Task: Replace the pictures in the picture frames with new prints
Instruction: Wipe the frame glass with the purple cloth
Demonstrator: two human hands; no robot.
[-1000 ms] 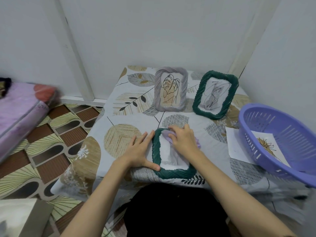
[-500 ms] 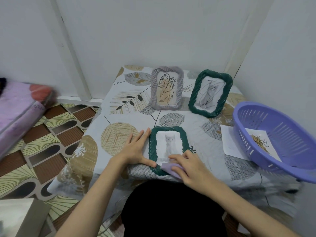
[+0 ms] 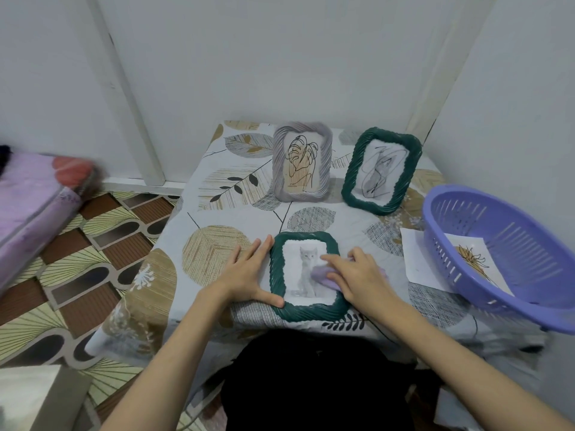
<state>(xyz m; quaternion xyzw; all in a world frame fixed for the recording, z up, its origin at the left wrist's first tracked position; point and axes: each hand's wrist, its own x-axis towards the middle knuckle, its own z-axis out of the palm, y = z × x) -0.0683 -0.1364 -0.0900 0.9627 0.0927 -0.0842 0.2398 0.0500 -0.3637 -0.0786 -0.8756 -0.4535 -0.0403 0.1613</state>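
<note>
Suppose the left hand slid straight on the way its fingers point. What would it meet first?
Probably nothing nearby. The left hand points up along the green frame beside it, over bare tablecloth. The grey frame stands further on, perhaps just right of that line.

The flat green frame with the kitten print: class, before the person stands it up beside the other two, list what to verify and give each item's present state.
1. Kitten print sits inside the flat green frame: ok.
2. Left hand steadies the frame's left edge: ok.
3. Lilac cloth is off the glass: not ok, the right hand presses it onto the picture.
4. Glass wiped clean: cannot tell.
5. Grey frame and the other green frame stand upright at the back: ok.
6. Back stand ready to open: cannot tell, the frame lies face up.
</note>
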